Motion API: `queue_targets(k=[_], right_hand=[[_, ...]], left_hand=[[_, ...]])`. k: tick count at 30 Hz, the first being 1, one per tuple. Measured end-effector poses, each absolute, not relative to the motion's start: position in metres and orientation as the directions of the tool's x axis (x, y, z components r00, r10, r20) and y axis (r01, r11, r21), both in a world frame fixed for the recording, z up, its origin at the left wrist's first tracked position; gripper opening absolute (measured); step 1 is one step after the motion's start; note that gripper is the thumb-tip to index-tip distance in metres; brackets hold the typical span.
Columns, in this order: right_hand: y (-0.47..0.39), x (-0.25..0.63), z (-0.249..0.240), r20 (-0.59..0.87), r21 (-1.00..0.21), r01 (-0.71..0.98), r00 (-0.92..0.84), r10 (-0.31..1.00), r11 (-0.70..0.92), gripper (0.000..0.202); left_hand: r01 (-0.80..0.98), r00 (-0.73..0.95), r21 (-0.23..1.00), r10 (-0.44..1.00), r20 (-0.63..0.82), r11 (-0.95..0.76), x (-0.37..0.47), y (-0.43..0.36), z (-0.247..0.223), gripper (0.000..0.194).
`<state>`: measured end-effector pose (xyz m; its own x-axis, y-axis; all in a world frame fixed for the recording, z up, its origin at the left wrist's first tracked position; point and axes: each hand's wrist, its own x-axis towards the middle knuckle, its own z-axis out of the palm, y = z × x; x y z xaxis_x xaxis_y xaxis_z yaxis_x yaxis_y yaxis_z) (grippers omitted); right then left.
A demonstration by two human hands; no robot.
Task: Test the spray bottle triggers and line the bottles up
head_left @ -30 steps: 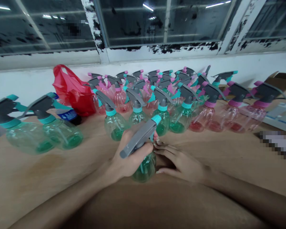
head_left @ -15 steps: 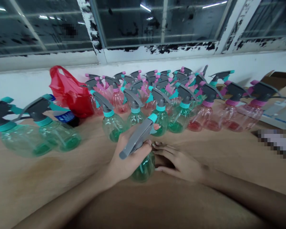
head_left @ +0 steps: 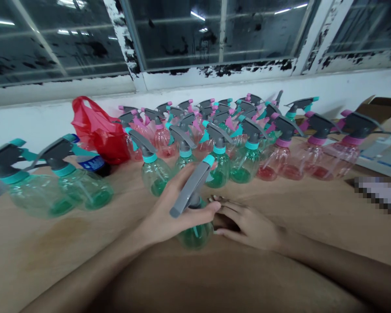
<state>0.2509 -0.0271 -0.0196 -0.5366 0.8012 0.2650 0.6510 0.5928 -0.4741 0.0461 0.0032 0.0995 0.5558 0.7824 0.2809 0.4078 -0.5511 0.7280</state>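
A clear green spray bottle [head_left: 195, 237] with a grey trigger head stands upright on the table in front of me. My left hand [head_left: 169, 213] is wrapped round its neck just under the head, the thumb stretched across the near side. The fingers behind the neck are mostly hidden. Low on the right side, my right hand [head_left: 244, 219] cups the bottle's body, with fingertips and thumb against it. Right behind is a row of green spray bottles [head_left: 218, 169] with turquoise collars.
Pink spray bottles [head_left: 319, 161] continue the row rightward, with more crowded behind. Two green spray bottles [head_left: 91, 187] stand at the left, near a red plastic bag [head_left: 99, 134] and a blue-labelled bottle [head_left: 93, 163]. An open cardboard box [head_left: 382, 106] is at the far right.
My left hand has loosened and shifted slightly right round the neck, its thumb now straighter and reaching further across. The trigger head has turned a little. My right hand stays put.
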Motion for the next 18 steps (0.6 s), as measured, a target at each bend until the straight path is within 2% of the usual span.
queue_targets(k=[6,12,18], right_hand=[[-0.028,0.250,-0.019,0.277,-0.462,0.652,-0.537,0.797,0.601,0.051],[-0.027,0.250,-0.021,0.275,-0.422,0.685,-0.527,0.804,0.594,0.053],[-0.026,0.250,-0.023,0.292,-0.433,0.661,-0.541,0.789,0.614,0.052]], left_hand=[[0.296,0.654,0.827,0.733,0.189,-0.477,0.043,0.007,0.104,0.067],[0.165,0.632,0.826,0.701,0.331,-0.539,0.049,0.003,0.095,0.030],[0.117,0.543,0.789,0.704,0.458,-0.603,0.049,0.000,0.084,0.026]])
